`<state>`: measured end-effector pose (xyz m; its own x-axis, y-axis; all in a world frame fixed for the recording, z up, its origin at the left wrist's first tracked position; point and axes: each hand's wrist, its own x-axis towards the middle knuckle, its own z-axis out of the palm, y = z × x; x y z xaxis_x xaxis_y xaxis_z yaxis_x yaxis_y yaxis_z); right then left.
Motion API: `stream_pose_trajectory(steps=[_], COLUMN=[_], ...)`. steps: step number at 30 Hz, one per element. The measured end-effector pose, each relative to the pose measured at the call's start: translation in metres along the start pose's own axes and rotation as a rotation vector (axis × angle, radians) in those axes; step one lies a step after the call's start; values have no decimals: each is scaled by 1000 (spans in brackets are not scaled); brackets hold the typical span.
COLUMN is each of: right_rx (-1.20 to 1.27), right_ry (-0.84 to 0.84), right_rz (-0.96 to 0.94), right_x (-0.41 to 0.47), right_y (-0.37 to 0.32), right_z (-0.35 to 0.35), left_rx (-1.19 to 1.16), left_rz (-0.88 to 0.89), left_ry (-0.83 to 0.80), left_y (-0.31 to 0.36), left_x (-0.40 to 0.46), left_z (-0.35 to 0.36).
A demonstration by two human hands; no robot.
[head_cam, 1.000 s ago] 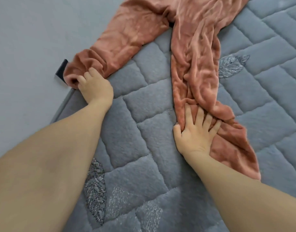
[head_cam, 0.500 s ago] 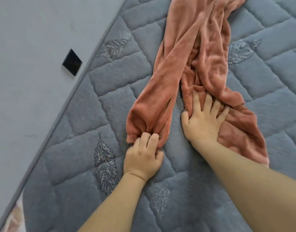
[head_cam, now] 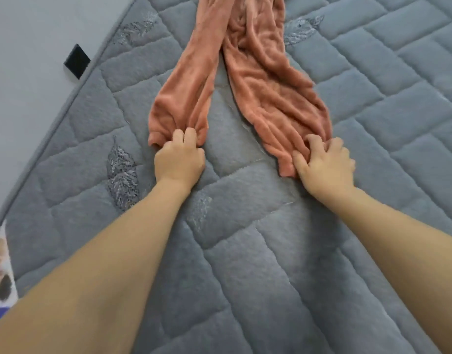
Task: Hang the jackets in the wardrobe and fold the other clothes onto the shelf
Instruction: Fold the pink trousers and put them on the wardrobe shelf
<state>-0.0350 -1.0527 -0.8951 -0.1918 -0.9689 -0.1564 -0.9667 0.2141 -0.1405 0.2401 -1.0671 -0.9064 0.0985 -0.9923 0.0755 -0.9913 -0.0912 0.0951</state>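
Both forearms came in from the bottom edge, bare, angled up toward the middle of the grey quilted bed cover (head_cam: 245, 290). Nearest stretch of cover, between and below the arms, carried nothing but stitched seams and a few embroidered leaf patches.

Left hand (head_cam: 179, 162): grip clamped, fingers curled round the bunched cuff of the left leg of the rust-pink fleece trousers (head_cam: 258, 80). Knuckles up, cuff edge poking out just left of the fingers.

Right hand (head_cam: 324, 164): grip also clamped on fabric, fingers bent and dug into the end of the right leg, thumb lying along its lower hem. The hem corner stuck out below the thumb.

The two cuffs sat well apart, with a bare wedge of cover between the legs that narrowed going away from the camera. Legs met near the top edge of frame; the waist end ran out of view there. Left leg lay fairly flat, right leg heavily wrinkled and wider.

Open cover to the right of the right leg ran all the way to the frame edge. On the left, the piped edge of the cover ran diagonally, with plain grey floor (head_cam: 28, 72) beyond it. A small black square object (head_cam: 77, 61) lay on the floor just off that edge. Bottom-left corner showed a blurred light-coloured item, unidentifiable.
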Motion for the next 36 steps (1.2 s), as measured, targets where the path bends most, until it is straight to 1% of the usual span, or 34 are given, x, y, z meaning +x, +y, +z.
stream_pose_trajectory(steps=[2, 5, 8, 10, 12, 13, 14, 15, 17, 18, 19, 20, 21, 23, 24, 25, 26, 27, 28, 30, 31, 32, 34, 35, 36], right_rx=[76, 19, -12, -94, -200, -246, -301, -360, -480, -519, -528, -517, -478, -344, -261, -176, -108, -71, -58, -93, -71, -19, 45, 60, 73], right_ry=[-107, -187, -332, -443, -576, -661, -759, -866, -1114, -1234, -1301, -1287, -1187, -844, -663, -516, -429, -415, -446, -538, -516, -437, -241, -189, -164], right_rz=[-17, -95, -121, -116, -78, -39, -7, 11, 14, 20, 27, 14, -4, -41, -94, -160, -223, -266, -284, -232, -172, -104, -2, 25, 42], right_x=[1, -34, -101, -142, -179, -198, -217, -236, -272, -283, -288, -285, -275, -245, -230, -218, -210, -207, -208, -221, -227, -230, -225, -218, -209], right_y=[-6, 10, 51, 81, 110, 126, 141, 156, 178, 185, 189, 190, 186, 169, 159, 150, 141, 134, 130, 129, 130, 132, 132, 129, 124], right_z=[-8, -14, -18, -24, -34, -40, -47, -55, -74, -83, -90, -94, -96, -99, -99, -98, -94, -89, -81, -61, -51, -45, -40, -40, -40], left_rx=[30, 3, -77, -182, -386, -500, -566, -581, -499, -428, -351, -287, -238, -169, -158, -175, -169, -117, -32, 80, 40, -104, -547, -678, -731], left_rz=[-75, -135, -356, -485, -607, -691, -769, -810, -819, -786, -736, -656, -545, -297, -209, -133, -70, -14, 24, 41, 43, 40, -36, -66, -93], left_ry=[-69, -182, -399, -580, -716, -810, -945, -1141, -1574, -1730, -1788, -1717, -1523, -943, -703, -535, -435, -393, -404, -493, -551, -595, -671, -638, -544], left_y=[15, 40, 61, 80, 104, 118, 132, 146, 166, 171, 173, 172, 168, 160, 158, 159, 162, 165, 167, 167, 161, 154, 138, 130, 122], left_x=[-12, -62, -129, -174, -218, -240, -261, -280, -307, -313, -316, -312, -306, -290, -282, -275, -271, -267, -266, -265, -262, -255, -239, -231, -222], left_z=[-4, -15, -32, -45, -58, -66, -75, -83, -101, -109, -116, -119, -118, -113, -109, -105, -100, -93, -85, -70, -65, -62, -66, -70, -74])
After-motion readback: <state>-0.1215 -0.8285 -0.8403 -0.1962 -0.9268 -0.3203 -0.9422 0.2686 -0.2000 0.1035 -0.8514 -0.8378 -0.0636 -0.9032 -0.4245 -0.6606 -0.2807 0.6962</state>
